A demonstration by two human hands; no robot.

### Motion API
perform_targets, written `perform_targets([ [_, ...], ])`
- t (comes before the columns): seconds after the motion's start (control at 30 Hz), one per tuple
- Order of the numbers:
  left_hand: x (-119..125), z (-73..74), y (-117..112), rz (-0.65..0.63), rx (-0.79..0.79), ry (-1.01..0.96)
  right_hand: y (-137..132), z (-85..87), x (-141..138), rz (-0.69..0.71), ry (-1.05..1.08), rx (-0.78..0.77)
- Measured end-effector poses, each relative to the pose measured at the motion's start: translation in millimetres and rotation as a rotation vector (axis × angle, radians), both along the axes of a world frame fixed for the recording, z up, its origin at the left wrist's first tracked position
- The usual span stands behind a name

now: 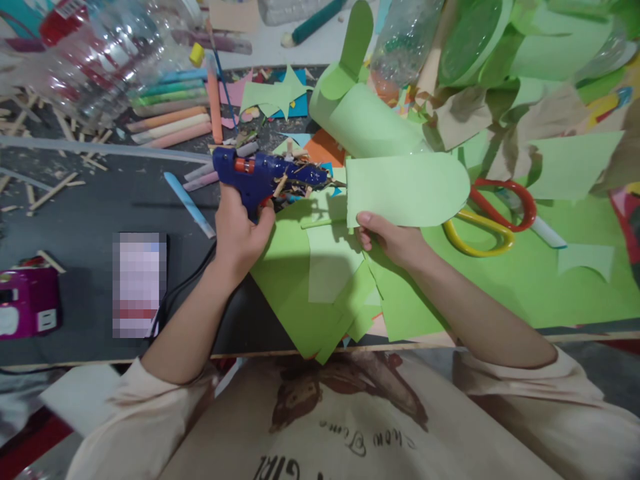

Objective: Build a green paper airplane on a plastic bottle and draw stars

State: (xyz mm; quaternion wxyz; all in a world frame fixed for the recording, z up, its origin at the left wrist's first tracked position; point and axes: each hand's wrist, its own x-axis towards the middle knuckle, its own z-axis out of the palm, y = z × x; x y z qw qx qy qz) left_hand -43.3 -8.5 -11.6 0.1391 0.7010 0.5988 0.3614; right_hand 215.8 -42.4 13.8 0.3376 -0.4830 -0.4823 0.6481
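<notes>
My left hand (pixel 243 227) is wrapped round the handle of a blue glue gun (pixel 273 175), with a long clear glue stick (pixel 165 153) trailing out of its back to the left. The gun's nozzle points right, at the straight edge of a light green paper piece (pixel 407 190) with one rounded end. Thumb and fingers of my right hand (pixel 387 239) pinch that paper near its lower left corner. Just behind it lies a green paper-covered cylinder (pixel 367 120) with an ear-shaped flap (pixel 357 40) standing up.
Scissors (pixel 480 233) with red and yellow handles lie right of the paper, on green sheets (pixel 530 287). Left are a phone (pixel 139 283), a purple box-like object (pixel 30 303) and wooden sticks (pixel 53 190). Plastic bottles (pixel 115 60) and markers (pixel 173 127) crowd the back.
</notes>
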Motion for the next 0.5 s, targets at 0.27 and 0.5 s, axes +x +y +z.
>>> perform_targets([
  [0.27, -1.9, -3.4, 0.1, -0.053, -0.072, -0.018, -1.1, -1.2, -0.3, -0.004, 0.029, -0.002],
  [0.5, -2.7, -7.1, 2.4, -0.035, -0.019, -0.005, -0.8, -0.2, -0.1, 0.005, 0.021, 0.007],
])
